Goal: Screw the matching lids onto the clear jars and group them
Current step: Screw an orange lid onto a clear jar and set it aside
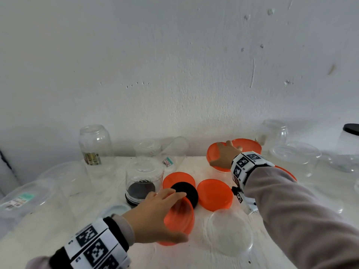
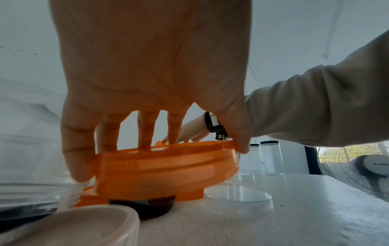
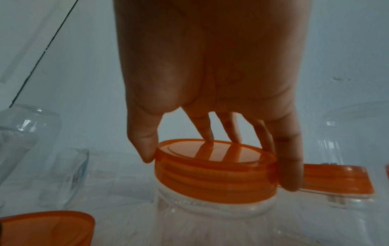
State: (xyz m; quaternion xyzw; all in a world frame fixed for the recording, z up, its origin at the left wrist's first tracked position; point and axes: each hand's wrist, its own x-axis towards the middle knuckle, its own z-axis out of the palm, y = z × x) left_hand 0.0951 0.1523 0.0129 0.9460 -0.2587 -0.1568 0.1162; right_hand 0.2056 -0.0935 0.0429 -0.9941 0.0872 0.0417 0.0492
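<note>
Right hand (image 3: 210, 83) grips an orange lid (image 3: 212, 168) sitting slightly tilted on a jar (image 3: 210, 216) near the table's far edge, while left hand (image 1: 155, 216) clutches a spare lid (image 1: 180, 216) near front.

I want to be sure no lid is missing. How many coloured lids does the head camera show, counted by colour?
Orange lids: 6 (one partly hidden behind the right sleeve)
Black lids: 3
Total: 9
</note>
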